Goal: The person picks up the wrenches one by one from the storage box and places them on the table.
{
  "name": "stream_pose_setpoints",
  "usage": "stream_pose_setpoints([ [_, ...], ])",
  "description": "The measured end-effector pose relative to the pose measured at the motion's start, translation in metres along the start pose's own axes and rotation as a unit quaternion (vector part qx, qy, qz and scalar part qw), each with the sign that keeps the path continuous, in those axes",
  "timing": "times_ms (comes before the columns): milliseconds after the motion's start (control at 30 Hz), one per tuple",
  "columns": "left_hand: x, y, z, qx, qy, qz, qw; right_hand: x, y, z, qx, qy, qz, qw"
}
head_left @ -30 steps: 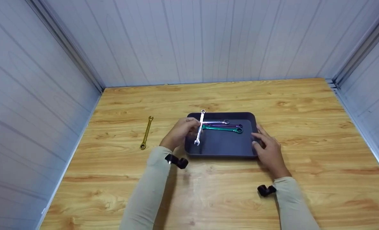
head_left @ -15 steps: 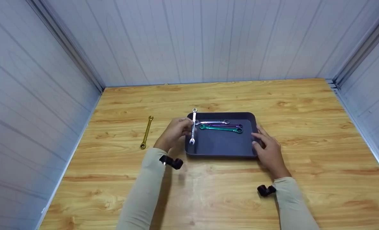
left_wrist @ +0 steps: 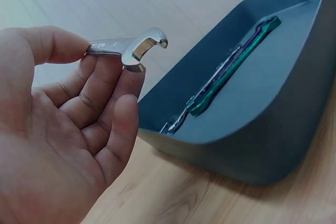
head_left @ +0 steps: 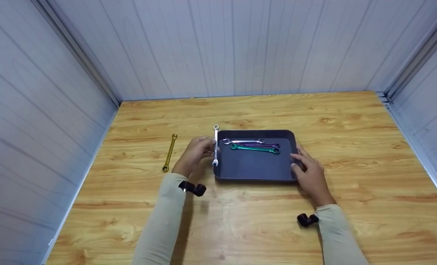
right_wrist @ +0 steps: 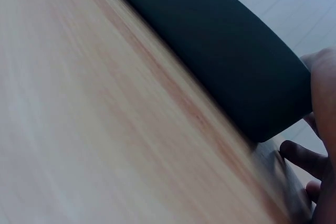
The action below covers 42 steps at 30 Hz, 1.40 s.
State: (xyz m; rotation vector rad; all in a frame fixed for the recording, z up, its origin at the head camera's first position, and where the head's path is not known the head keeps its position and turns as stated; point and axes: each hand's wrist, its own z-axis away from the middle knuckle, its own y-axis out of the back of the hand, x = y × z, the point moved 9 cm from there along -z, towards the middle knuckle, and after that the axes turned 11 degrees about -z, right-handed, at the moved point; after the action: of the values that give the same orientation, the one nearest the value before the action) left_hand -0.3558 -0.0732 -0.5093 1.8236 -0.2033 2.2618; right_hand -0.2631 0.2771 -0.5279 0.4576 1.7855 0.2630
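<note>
In my left hand [head_left: 194, 154] is a silver combination wrench [head_left: 216, 145], pinched between thumb and fingers above the tray's left rim. The left wrist view shows its open end [left_wrist: 144, 48] jutting past the fingertips. My right hand [head_left: 310, 175] grips the right side of a dark grey tray [head_left: 255, 169], with thumb and a finger over the rim and other fingers outside. Inside the tray, near its back, lie a silver wrench [head_left: 244, 141], a purple wrench [head_left: 270, 145] and a green wrench [head_left: 255, 148]. The green one partly covers the purple one.
A gold wrench [head_left: 170, 152] lies on the wooden table [head_left: 255, 224], left of my left hand. White panel walls [head_left: 211, 48] stand at the back and both sides. A small black camera [head_left: 192, 187] sits on my left wrist.
My left hand has moved left with the silver wrench, from over the tray's inside to its left rim. My right hand and the tray have stayed in place.
</note>
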Motion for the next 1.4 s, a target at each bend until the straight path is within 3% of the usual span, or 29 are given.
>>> stream_pose_setpoints([
  [333,-0.008,0.02,0.003,0.022,0.01,0.009,0.9997,-0.002,0.0,0.001,0.004,0.003,0.0,1.0],
  [733,-0.022,0.042,0.009,0.048,0.022,-0.038,0.9978,-0.001,0.002,0.001,-0.003,-0.002,0.004,1.0],
  [1000,-0.035,0.051,0.013,0.049,0.043,-0.018,0.9977,0.001,0.001,0.001,-0.006,-0.005,0.005,1.0],
  [1400,-0.034,0.072,0.015,0.071,0.049,-0.037,0.9956,-0.003,0.0,0.002,0.007,0.012,-0.004,0.9999],
])
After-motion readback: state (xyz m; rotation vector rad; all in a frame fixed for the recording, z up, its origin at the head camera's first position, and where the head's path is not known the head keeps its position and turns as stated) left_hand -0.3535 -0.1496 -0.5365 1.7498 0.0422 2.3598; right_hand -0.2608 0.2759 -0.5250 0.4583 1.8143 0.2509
